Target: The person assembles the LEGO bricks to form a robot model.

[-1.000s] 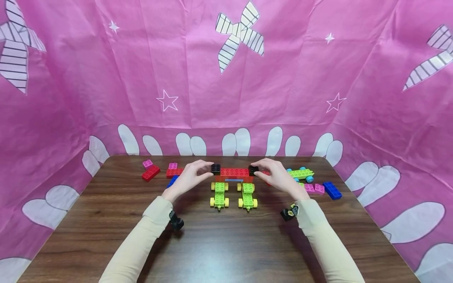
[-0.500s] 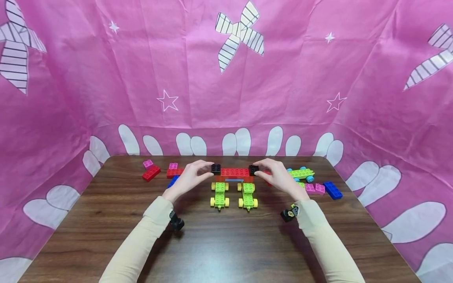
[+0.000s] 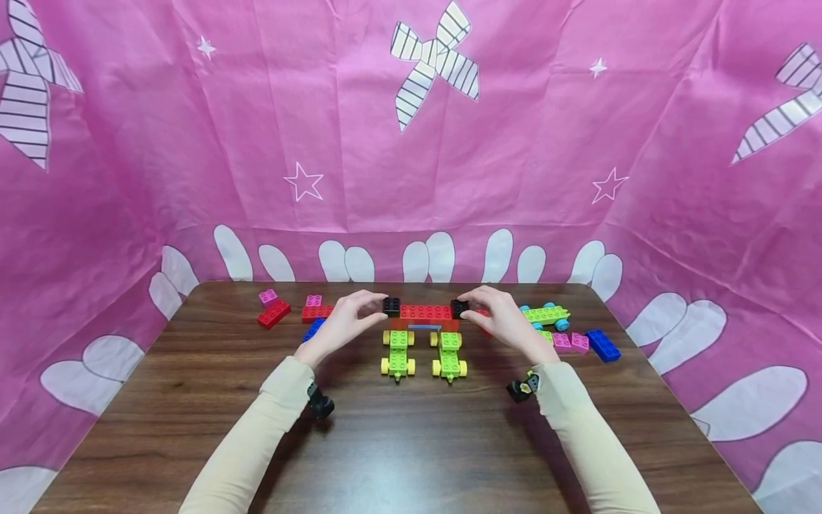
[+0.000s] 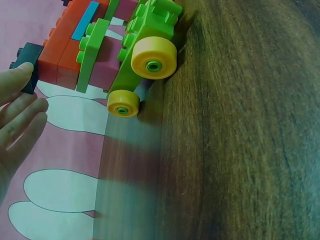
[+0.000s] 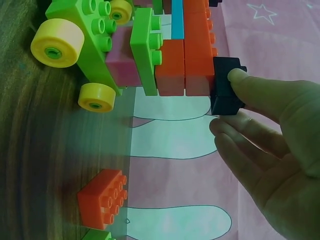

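Observation:
My left hand (image 3: pixel 343 321) pinches a black brick (image 4: pixel 30 62) between thumb and fingers, at the left end of the long red brick (image 3: pixel 426 313). On the opposite end, another black brick (image 5: pixel 226 85) is pinched by my right hand (image 3: pixel 504 325). Both black bricks sit on top of the red layer. Below that come more red bricks (image 5: pixel 170 65) around a blue piece (image 4: pixel 85 21), then green bricks (image 5: pixel 144 52) and pink bricks (image 5: pixel 122 57). Two green wheeled bases (image 3: pixel 398 360) with yellow wheels (image 4: pixel 154 57) carry the stack, side by side on the table.
To the left lie red bricks (image 3: pixel 274 314), pink bricks (image 3: pixel 267 297) and a blue brick (image 3: pixel 313 330). Right of the build stand a green wheeled base (image 3: pixel 546 315) with blue wheels, pink bricks (image 3: pixel 571 343) and a blue brick (image 3: pixel 604 345). A pink curtain (image 3: pixel 411 193) hangs behind the wooden table (image 3: pixel 411 442).

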Demonstrator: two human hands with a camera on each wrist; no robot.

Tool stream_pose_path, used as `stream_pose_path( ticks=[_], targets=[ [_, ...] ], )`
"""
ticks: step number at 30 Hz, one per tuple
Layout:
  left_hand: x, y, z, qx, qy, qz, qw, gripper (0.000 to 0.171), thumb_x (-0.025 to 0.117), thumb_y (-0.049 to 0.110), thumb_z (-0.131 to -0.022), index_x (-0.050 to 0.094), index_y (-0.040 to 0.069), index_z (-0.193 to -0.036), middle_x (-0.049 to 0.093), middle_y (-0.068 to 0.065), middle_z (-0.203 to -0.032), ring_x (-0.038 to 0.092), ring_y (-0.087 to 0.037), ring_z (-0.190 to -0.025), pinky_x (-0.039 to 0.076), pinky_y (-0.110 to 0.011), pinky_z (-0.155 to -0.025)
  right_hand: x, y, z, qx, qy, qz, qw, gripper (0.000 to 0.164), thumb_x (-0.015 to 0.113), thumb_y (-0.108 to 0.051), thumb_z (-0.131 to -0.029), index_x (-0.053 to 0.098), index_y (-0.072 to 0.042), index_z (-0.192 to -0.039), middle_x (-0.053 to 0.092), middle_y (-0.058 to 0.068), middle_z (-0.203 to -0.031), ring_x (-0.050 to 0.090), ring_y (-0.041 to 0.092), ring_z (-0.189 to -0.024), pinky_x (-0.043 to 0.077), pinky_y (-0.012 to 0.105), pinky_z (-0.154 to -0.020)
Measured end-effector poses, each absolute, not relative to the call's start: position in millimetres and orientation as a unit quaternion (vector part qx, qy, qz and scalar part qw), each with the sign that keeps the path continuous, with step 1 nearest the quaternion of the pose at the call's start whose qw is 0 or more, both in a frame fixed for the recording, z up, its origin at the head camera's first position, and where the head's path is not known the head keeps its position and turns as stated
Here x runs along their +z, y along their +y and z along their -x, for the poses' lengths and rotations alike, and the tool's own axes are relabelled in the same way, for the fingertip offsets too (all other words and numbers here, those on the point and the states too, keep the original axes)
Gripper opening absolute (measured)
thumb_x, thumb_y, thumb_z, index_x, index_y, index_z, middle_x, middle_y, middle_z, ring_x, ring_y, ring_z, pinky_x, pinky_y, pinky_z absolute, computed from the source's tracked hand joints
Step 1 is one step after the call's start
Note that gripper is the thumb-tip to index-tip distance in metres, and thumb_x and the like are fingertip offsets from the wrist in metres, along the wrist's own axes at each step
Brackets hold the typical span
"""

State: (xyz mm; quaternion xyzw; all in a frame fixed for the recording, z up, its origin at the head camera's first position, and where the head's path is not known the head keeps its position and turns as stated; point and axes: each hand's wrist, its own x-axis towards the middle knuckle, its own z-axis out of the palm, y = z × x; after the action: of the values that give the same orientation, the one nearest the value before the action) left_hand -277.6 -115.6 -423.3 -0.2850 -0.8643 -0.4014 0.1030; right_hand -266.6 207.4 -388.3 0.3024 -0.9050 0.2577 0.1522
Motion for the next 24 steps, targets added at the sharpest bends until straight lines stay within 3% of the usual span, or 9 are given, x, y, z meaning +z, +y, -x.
stream_pose_path(
  ticks=[12, 24],
  targets=[
    [-423.4, -116.8, 277.1, -0.406, -0.862, 0.287, 0.099, 0.04, 0.067, 0.026, -0.086, 0.061, 0.014, -0.123, 0.064, -0.003, -0.109, 0.065, -0.016, -0.096, 0.054, -0.036, -0.088, -390.3, 208.7, 267.8, 0.262, -0.905, -0.302, 0.144, 0.029, 0.067, -0.022, -0.086, 0.065, -0.014, -0.114, 0.066, 0.002, -0.106, 0.062, 0.016, -0.092, 0.053, 0.036, -0.079],
    [-423.6, -116.9, 276.3, -0.407, -0.861, 0.289, 0.098, 0.039, 0.068, 0.025, -0.086, 0.06, 0.015, -0.123, 0.064, -0.002, -0.108, 0.065, -0.018, -0.096, 0.054, -0.037, -0.087, -390.3, 209.2, 266.3, 0.261, -0.903, -0.31, 0.142, 0.029, 0.067, -0.02, -0.086, 0.065, -0.012, -0.114, 0.065, 0.003, -0.103, 0.061, 0.023, -0.089, 0.052, 0.038, -0.076]
  ],
)
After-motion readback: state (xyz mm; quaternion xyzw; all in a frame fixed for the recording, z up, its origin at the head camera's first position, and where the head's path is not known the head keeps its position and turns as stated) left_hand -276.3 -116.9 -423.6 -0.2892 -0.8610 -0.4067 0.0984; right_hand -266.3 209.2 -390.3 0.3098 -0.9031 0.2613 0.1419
